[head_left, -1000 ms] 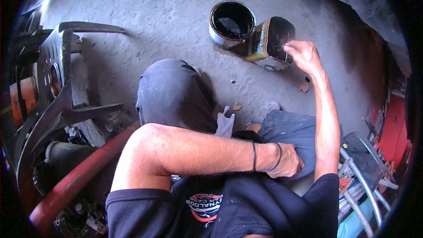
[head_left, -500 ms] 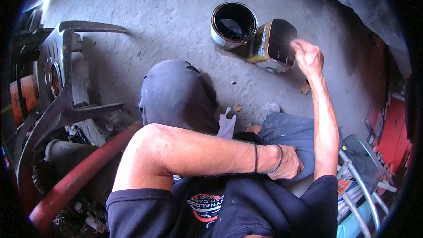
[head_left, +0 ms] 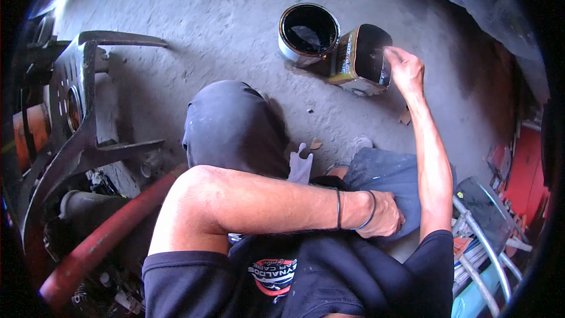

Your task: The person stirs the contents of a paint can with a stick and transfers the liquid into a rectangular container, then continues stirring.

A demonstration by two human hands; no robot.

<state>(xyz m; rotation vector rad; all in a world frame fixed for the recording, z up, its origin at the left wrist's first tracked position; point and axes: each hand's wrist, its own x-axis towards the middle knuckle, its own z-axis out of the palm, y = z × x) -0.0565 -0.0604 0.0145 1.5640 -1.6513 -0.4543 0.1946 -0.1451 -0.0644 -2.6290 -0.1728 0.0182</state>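
Observation:
My right hand (head_left: 406, 72) is at the right rim of a rectangular metal tin (head_left: 348, 59) with a cut-open top. Its thumb and fingers are pinched together at the tin's edge, slightly smeared. Whatever they grip, if anything, I cannot make out. The tin's inside looks dark. Against its left side stands a round white can (head_left: 292, 54), with glossy black liquid in it and dark stains on its rim. My left hand (head_left: 381, 215), with dark bands at the wrist, rests curled on my trouser leg (head_left: 379, 171); its fingertips are hidden.
A black bumper-like part (head_left: 88, 91) stands on the left beside a red tube (head_left: 112, 235). Metal tubes (head_left: 482, 247) and a dark panel (head_left: 488, 209) lie at the lower right. Translucent plastic sheeting (head_left: 488, 6) hangs at the upper right. Small scraps dot the rough concrete floor (head_left: 194, 29).
The view has shifted slightly, moving the tin and can a little left in the picture. My right hand's fingertips have moved slightly and are more blurred. My left hand stays on the leg.

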